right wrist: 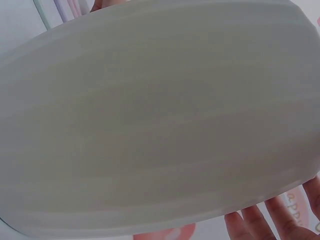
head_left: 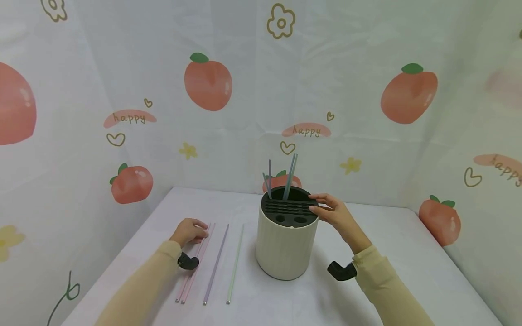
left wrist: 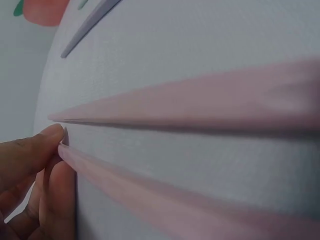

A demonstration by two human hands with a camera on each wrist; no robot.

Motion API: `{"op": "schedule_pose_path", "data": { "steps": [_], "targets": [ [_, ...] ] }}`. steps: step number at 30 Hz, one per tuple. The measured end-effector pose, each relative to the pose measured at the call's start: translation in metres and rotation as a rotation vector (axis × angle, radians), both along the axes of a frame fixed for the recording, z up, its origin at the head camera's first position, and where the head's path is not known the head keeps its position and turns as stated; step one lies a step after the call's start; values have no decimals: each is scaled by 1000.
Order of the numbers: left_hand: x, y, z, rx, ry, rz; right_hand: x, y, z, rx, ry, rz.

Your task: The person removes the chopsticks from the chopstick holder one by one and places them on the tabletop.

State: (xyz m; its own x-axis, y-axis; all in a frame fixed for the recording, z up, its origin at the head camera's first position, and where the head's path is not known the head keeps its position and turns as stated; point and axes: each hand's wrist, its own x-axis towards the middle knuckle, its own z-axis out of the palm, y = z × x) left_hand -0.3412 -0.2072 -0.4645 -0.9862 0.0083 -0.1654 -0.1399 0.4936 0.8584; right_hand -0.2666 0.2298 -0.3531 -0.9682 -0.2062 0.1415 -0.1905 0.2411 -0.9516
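- Visibility limits: the right wrist view is filled by the ribbed wall of the holder; only fingertips show at its lower edge, and the holder's top is cut off there.
- The left wrist view is close and blurred; the pink chopsticks run out of frame on the right.
- Count, head view: four chopsticks lie on the bench, namely two pink chopsticks, one purple chopstick and one green chopstick. About three grey chopsticks stand in the holder; the exact number is hard to make out.
- Left hand: rests on the bench at the far ends of the pink pair. Fingers are curled and pinch the tip of one pink chopstick.
- Right hand: fingers are curved over the right side of the holder's dark rim and grip it.
- The holder stands upright mid-bench, just right of the green chopstick.
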Motion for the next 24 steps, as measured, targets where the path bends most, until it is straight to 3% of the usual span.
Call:
{"op": "schedule_pose_path", "data": {
  "steps": [19, 24],
  "targets": [
    [3, 1, 4, -8, -7, 3, -1, 0, -2, -10, 9, 6],
    [2, -3, 8, 80, -16, 4, -1, 0, -2, -7, 11, 3]
  ]
}}
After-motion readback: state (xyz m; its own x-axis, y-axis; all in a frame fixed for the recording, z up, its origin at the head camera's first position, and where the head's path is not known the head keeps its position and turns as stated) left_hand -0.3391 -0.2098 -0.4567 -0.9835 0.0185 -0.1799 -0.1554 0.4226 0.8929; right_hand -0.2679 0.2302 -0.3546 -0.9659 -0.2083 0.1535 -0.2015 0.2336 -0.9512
